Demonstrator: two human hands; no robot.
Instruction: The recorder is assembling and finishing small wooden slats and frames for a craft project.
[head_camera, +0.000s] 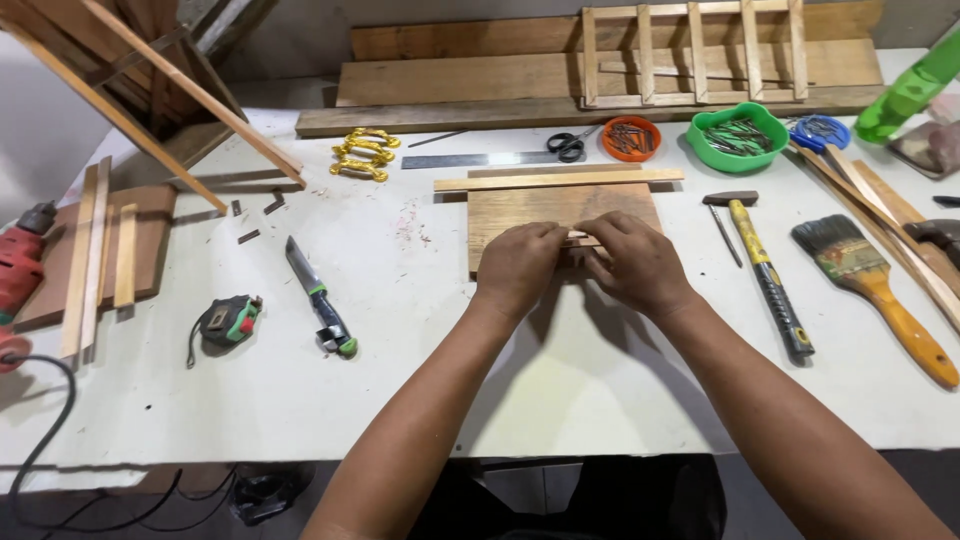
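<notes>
Both hands meet over the near edge of a flat wooden board (560, 215) at centre bench. The left hand (518, 268) and right hand (636, 262) pinch a thin wooden strip (580, 238) between them, fingertips closed on it. The step looks like seating this strip on the board; next it needs aligning square. A hammer (765, 275) lies at three o'clock, a knife (318, 297) at nine.

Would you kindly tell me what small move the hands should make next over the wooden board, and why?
Probably press the thin wood strip flat and square it to the wooden board: the left hand and right hand pinch it together there, and the hammer lies untouched to the right.
</notes>
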